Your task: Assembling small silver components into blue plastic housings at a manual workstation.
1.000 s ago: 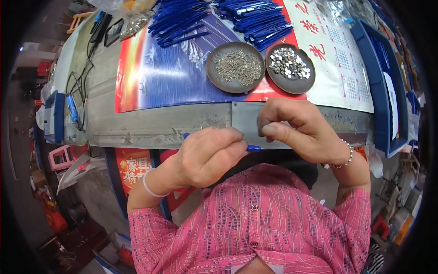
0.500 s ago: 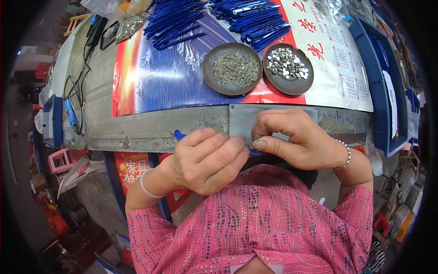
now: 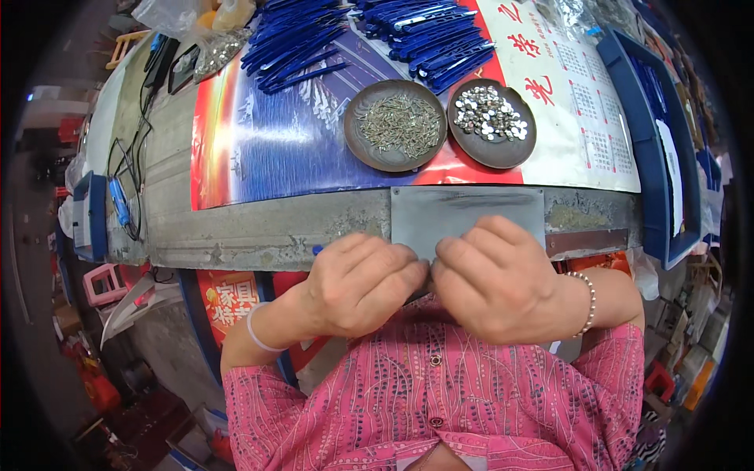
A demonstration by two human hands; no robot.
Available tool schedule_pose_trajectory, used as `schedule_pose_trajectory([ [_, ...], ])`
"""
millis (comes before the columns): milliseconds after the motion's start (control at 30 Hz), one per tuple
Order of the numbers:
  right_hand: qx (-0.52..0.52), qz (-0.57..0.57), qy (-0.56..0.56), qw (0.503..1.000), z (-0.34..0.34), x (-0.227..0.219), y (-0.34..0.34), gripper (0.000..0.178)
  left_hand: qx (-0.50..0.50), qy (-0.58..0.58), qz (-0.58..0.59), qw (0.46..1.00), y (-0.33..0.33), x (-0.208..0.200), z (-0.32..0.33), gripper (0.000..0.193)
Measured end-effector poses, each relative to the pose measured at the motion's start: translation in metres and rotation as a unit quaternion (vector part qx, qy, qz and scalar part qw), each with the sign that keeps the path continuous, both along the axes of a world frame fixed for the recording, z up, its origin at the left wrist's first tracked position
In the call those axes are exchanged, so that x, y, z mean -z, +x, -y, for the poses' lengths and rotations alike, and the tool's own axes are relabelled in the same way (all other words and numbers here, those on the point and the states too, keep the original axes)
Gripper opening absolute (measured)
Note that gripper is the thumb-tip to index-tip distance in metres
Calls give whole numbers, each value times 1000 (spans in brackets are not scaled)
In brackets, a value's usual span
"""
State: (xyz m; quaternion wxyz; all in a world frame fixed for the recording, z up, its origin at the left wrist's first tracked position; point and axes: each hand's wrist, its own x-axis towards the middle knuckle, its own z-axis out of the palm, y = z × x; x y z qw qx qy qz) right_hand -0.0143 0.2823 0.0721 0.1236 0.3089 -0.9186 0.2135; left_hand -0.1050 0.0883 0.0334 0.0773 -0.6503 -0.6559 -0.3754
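Note:
My left hand is closed at the near edge of the table, its fingertips pinched. The rounded end of a slim blue piece shows behind its knuckles; the rest is hidden by the hand. Fingertip to fingertip with it, my right hand is closed with the fingers curled, and whatever it pinches is hidden. Beyond the hands a grey metal plate lies at the table's edge. Past that stand a round brown dish of small thin metal pins and a second dish of small silvery round caps.
Piles of slim blue pieces lie at the far side on a colourful calendar poster. A blue bin stands at the right, a smaller blue bin at the left. Black cables run along the left of the table.
My right hand has turned its knuckles up and come nearer my body. My left hand has lowered slightly, and less of the blue piece shows.

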Motion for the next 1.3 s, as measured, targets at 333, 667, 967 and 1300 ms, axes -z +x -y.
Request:
schedule_pose_trajectory([
  [333,146,108,-122,976,-59,35,-14,28,-149,-19,201,968,19,12,-25,22],
  [667,239,112,58,963,-84,52,-32,35,-128,-9,558,820,39,20,-35,14],
  [967,214,125,38,968,-83,47,-25,18,-102,71,701,702,40,28,-41,12],
  [1300,113,127,-341,925,-25,50,6,19,-78,104,749,650,53,31,-46,21],
])
